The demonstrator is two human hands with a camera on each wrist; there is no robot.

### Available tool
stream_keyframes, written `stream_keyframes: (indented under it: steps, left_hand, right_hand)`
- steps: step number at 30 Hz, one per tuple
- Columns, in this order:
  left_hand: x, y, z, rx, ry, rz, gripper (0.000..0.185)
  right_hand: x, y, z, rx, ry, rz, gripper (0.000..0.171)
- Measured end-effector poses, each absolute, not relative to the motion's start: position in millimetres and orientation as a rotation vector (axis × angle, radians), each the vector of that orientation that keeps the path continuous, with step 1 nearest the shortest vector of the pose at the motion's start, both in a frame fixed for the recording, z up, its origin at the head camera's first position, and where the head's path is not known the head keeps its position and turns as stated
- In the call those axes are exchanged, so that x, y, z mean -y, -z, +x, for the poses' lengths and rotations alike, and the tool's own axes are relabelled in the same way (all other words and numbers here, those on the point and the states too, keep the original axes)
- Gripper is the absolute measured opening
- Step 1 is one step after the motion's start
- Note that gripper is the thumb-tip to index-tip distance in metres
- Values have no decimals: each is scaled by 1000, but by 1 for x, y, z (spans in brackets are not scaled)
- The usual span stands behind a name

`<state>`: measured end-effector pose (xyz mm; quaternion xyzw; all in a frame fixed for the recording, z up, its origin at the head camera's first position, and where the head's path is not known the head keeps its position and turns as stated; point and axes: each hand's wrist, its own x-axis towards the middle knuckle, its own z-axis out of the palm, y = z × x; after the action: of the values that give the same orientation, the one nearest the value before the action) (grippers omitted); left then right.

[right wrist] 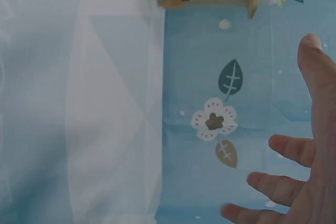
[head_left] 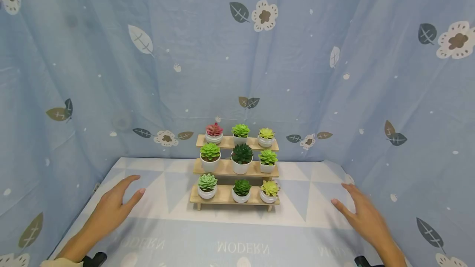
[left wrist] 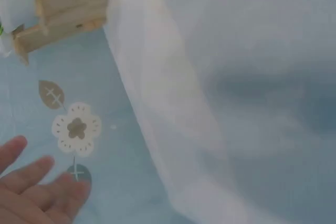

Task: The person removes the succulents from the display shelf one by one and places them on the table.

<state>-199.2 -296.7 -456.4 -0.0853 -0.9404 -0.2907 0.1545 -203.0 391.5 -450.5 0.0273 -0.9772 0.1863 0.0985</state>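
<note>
A three-tier wooden stand (head_left: pixel 234 196) sits mid-table (head_left: pixel 170 226), between my hands, holding nine potted succulents (head_left: pixel 242 158), three per shelf. My left hand (head_left: pixel 115 207) and right hand (head_left: pixel 361 213) lie spread, fingers apart, empty, seemingly just above the cloth.

A three-tier wooden plant stand (head_left: pixel 226 195) sits upright at the middle of the desk (head_left: pixel 237 234), close to the curtain behind it. Each step carries three small succulents in white pots, standing upright in a row: green ones mostly, a dark green one (head_left: pixel 242 154) mid-centre, and a red one (head_left: pixel 214 129) top left.
</note>
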Motion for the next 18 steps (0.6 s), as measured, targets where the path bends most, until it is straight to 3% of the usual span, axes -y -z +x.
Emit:
stream_keyframes:
  steps: [7,18]
  left_hand:
    - [287,457,-207,2596,982,-170,46]
    - [263,459,-228,2569,1209,-140,42]
  right_hand:
    - [-374,466,-207,2859,-683,39,76]
    - [-347,485,-219,2825,-878,50,68]
